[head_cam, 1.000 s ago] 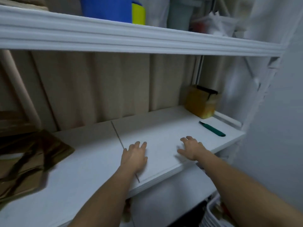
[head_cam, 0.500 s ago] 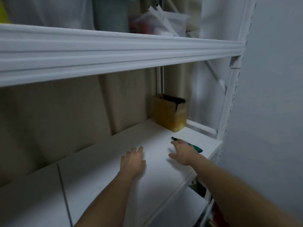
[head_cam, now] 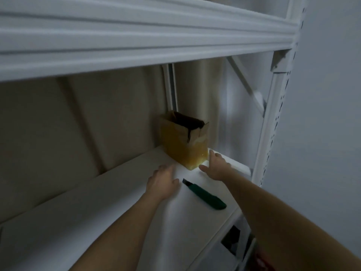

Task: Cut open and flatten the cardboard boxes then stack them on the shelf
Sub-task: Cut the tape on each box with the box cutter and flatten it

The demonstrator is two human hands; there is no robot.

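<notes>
right hand (head_cam: 216, 167) fingers (head_cam: 212, 153) spread wide, holding nothing, just beside the near right corner of the yellow cardboard box (head_cam: 183, 141); contact unclear. left hand (head_cam: 161, 181) fingers straight and relaxed, flat over the white shelf (head_cam: 88, 212), left of the box, gripping nothing. box upright, top flaps open, at the far right of the shelf. green box cutter (head_cam: 205, 194) lies on the shelf between the two forearms, nearer than the box.

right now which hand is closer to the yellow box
The right hand: its fingertips reach the lower right corner of the yellow box. The left hand lies flat further back, beside the green cutter.
</notes>
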